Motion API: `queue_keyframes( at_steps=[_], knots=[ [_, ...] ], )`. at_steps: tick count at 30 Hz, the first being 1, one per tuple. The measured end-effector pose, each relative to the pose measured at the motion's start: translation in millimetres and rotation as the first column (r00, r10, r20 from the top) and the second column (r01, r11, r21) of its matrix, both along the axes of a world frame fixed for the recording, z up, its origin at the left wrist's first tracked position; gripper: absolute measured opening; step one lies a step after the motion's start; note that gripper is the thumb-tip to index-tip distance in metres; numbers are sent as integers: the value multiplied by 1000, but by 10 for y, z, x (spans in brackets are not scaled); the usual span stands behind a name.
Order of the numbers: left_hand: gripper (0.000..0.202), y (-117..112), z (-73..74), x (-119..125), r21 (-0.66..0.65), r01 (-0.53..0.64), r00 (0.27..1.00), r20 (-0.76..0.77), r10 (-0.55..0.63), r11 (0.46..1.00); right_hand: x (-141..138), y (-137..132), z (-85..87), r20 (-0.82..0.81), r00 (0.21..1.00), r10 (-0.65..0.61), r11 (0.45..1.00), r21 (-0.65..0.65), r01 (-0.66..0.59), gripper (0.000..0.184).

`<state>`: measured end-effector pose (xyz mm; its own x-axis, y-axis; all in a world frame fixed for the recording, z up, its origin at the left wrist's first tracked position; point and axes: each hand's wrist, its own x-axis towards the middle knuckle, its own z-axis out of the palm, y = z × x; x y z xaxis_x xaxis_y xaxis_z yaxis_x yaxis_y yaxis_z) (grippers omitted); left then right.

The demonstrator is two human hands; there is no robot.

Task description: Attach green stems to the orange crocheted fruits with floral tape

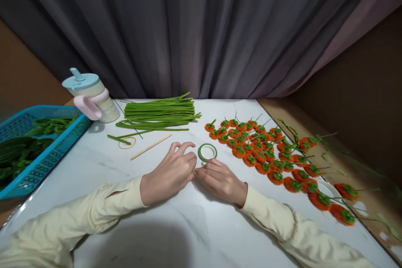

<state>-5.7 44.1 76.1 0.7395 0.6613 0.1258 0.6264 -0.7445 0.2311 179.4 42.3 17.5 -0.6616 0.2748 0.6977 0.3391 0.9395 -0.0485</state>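
My left hand and my right hand meet over the middle of the white table, fingertips almost touching. Both pinch a small green piece; most of it is hidden by the fingers, so I cannot tell its kind. The thumb and a lower finger of my left hand are closed, with other fingers raised and curled. My right hand's fingers are folded together. Just beyond them lies a roll of green tape, flat on the table, partly behind my right fingers.
Fuzzy green stems lie bundled at the back. Nearer are a wooden stick and a rubber band. Several orange persimmon-like pieces with green tops spread rightward. At left stand a lidded tumbler and a blue basket of green pieces.
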Motion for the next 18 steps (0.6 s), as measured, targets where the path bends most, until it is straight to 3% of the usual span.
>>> queue_keyframes(
  at_steps=[5, 11, 14, 18],
  knots=[
    [24, -45, 37, 1, 50, 46, 998, 48, -48, 998, 0, -4, 17, -13, 1000, 13, 999, -45, -14, 17],
    [25, -37, 66, -8, 16, 80, 996, 40, -80, 997, 0, 13, 46, 11, 999, 32, 996, 79, -33, 20],
    [23, 39, 58, -19, -135, 90, 995, 48, -84, 987, 11, 16, 71, 69, 995, 67, 988, 135, -76, 18],
    [21, 177, 41, -46, -419, 92, 996, 29, -88, 903, 18, 8, 68, 94, 986, 139, 986, 84, -147, 15]
  ],
)
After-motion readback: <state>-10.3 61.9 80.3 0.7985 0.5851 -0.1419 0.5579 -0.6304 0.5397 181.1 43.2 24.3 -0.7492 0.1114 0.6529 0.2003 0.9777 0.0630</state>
